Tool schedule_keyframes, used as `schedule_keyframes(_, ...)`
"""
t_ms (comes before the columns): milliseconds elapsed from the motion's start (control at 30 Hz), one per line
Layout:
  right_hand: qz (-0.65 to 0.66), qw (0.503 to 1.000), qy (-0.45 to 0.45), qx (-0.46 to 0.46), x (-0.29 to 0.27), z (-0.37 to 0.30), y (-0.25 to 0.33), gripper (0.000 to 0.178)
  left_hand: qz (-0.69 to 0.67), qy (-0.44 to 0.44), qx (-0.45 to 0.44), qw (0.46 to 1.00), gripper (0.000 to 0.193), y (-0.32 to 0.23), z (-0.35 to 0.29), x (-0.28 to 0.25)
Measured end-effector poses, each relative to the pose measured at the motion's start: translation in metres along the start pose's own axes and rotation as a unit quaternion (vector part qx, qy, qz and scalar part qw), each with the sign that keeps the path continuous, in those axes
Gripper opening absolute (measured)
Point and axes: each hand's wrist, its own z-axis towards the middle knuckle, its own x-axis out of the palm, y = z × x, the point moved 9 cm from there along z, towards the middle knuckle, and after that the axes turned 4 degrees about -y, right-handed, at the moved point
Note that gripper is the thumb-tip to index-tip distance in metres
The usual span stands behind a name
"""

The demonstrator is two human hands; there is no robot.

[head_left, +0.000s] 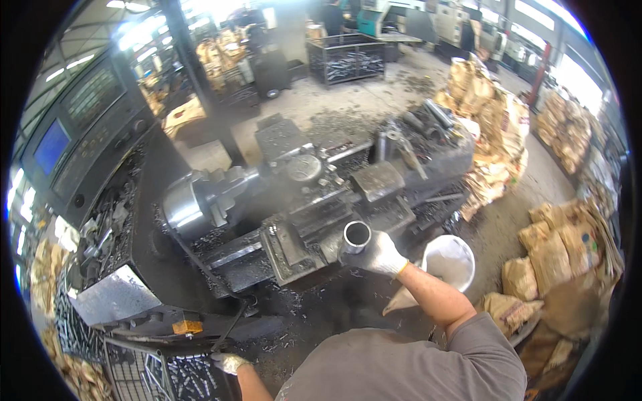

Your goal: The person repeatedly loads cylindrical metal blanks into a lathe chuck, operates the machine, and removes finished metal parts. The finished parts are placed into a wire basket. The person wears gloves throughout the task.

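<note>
My right hand (382, 256), in a white work glove, is wrapped round a short metal tube (357, 234). The tube's round open end faces up, and it is held in front of the lathe carriage (287, 247). My left hand (231, 362), also gloved, is low at the left, by the rim of a crate of small metal parts (190, 377). A thin dark rod (231, 325) slants down toward that hand. Its fingers are too small and partly hidden to show whether they grip anything. The lathe chuck (189, 205), with stepped jaws, has no visible workpiece.
A control panel with a blue screen (51, 148) stands at the left. Beside my right forearm is a white bucket (461, 260). Stacked sacks (491, 120) and more sacks (562, 247) line the right. Metal shavings (294, 301) litter the floor. A metal bin (346, 45) stands far off.
</note>
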Motion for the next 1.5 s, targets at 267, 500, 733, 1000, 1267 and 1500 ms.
schedule_keyframes(267,-0.117,0.946,0.258,-0.158,0.042,0.085,-0.065,0.053,-0.294,-0.11,-0.006,0.949,0.048,-0.079,0.032,-0.137)
schedule_keyframes(500,0.091,0.908,0.207,-0.353,-0.068,0.183,0.123,0.022,-0.7,0.102,-0.274,0.652,0.045,-0.024,0.059,-0.014)
schedule_keyframes(733,-0.227,0.739,0.61,-0.175,0.157,0.297,0.114,0.069,-0.31,0.172,0.649,0.673,0.025,-0.453,-0.148,-0.128)
schedule_keyframes(1000,-0.015,0.711,0.382,-0.591,0.187,0.312,0.142,0.029,-0.383,-0.102,0.547,0.737,0.051,-0.527,-0.037,-0.316)
schedule_keyframes(1267,-0.339,0.94,-0.032,0.006,-0.002,0.576,-0.152,0.045,-0.295,-0.187,0.52,0.78,0.066,-0.57,0.056,-0.296)
schedule_keyframes(1500,-0.275,0.806,0.452,-0.265,0.219,0.341,0.123,0.073,-0.263,-0.174,0.504,0.804,0.068,-0.553,0.065,-0.288)
